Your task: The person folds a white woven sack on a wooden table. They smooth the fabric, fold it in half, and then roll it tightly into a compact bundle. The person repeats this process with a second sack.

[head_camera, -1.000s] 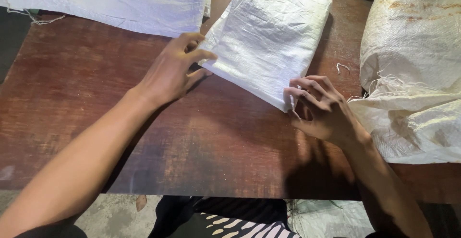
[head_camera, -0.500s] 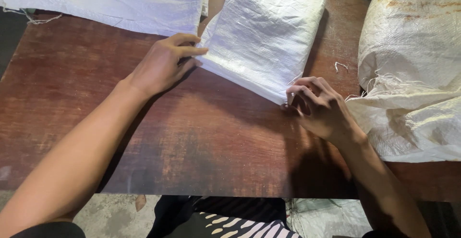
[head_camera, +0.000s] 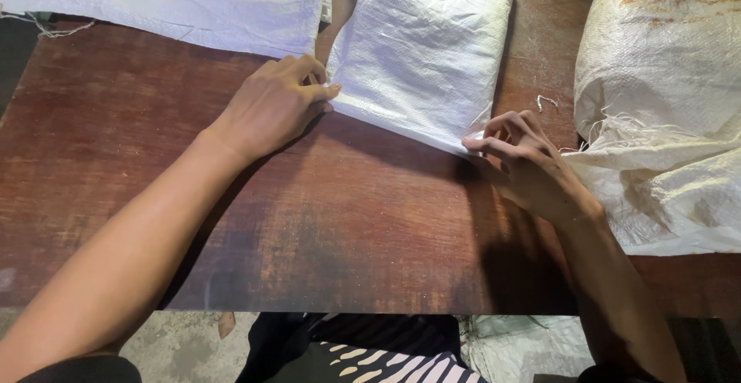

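**Folded sack held at both near corners — status and blind spots**

Left to right across the bench [head_camera: 116,182]:

- A flat white woven sack [head_camera: 177,1] lies along the far left edge, with a frayed thread trailing off its left end. It is untouched.
- The left hand [head_camera: 274,105] rests on the bench with its grip closed narrow on the near left corner of the folded sack [head_camera: 424,51]; the fingertips [head_camera: 328,89] press that corner down.
- The folded sack lies at centre, set at a slant, its far end cut off by the top of the frame.
- The right hand [head_camera: 532,163] pinches the near right corner between thumb and forefinger — a narrow grip, the other fingers curled clear.
- A cream-coloured bulky sack [head_camera: 664,120] sits at the right edge, frayed along its seam, apart from the right hand.

Progress, as judged: the central sack already appears folded to a compact rectangle, with both near corners under control (alignment or flattening seems to remain).

Not determinable: the number of layers in the fold, the far edge of all three sacks, and the contents of the bulky sack.
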